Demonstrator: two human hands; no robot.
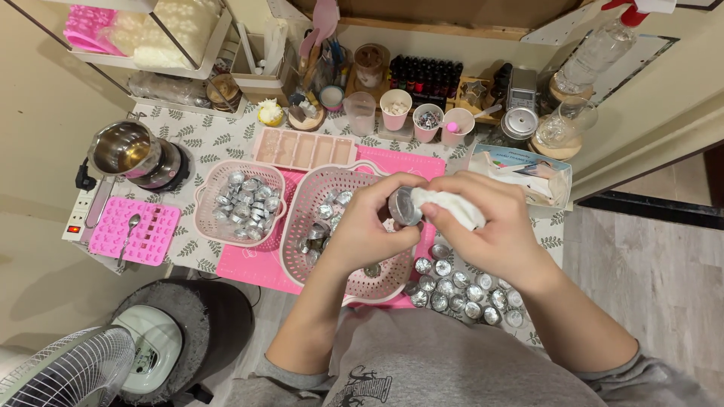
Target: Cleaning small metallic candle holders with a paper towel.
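My left hand point(369, 222) holds a small round silver metal cup point(403, 206) above a large pink perforated basket point(302, 218). My right hand point(494, 222) grips a crumpled white cloth point(452, 207) and presses it against the cup's open side. The large basket holds several more metal cups. A group of the same cups point(460, 290) stands in rows on the table near my right forearm. A smaller pink basket point(240, 202) to the left is full of cups too.
A pink mat point(249, 264) lies under the baskets. A pink slotted mould tray point(303, 149), a steel pot point(124, 151), a pink silicone mould with a spoon point(134, 230), pink cups, dark bottles and a tissue box point(528, 177) crowd the back. A fan point(68, 369) stands lower left.
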